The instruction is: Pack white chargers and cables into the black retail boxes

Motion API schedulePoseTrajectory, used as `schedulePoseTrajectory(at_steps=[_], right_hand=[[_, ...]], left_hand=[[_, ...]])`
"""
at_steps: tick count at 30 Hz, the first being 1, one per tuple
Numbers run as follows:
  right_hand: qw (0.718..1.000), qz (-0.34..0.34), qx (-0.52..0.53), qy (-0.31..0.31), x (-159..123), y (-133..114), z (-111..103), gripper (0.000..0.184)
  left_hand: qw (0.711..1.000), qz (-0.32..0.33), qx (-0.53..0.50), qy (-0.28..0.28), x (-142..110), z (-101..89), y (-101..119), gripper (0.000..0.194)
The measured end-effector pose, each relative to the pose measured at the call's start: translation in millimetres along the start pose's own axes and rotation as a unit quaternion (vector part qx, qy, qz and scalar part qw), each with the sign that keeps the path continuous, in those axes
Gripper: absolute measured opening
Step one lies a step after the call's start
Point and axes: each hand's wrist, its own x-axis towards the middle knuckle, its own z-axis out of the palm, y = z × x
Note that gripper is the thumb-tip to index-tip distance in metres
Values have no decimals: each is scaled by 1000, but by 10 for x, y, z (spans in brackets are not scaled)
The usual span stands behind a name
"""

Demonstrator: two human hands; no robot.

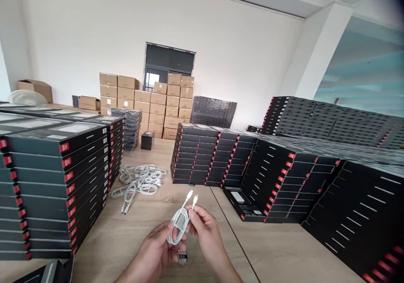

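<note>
My left hand (157, 247) and my right hand (203, 228) both grip a coiled white cable (179, 223) just above the wooden table (277, 249). The left hand's fingers close round the lower loop of the coil. The right hand pinches the cable near its top, and the two plug ends (192, 198) stick up from the fingers. A small dark object (182, 256) shows under the left fingers; I cannot make out what it is.
A pile of white cables (139, 181) lies further back on the table. Tall stacks of black boxes with red tabs stand at the left (57, 186), centre (202, 157) and right (347, 190). One black box (244, 205) lies flat. Cardboard cartons (148, 102) line the far wall.
</note>
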Motion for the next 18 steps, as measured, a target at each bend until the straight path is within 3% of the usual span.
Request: schedulePoseTrajectory(at_steps=[6, 12, 18], right_hand=[[1000, 4, 15, 3, -12, -34, 3, 38], [1000, -9, 5, 11, -5, -15, -14, 36], [1000, -7, 9, 17, -12, -3, -12, 36]], left_hand=[[1000, 8, -9, -2, 0, 0, 8, 39], [999, -25, -25, 12, -7, -8, 37, 38], [999, -4, -35, -3, -31, 2, 38, 34]])
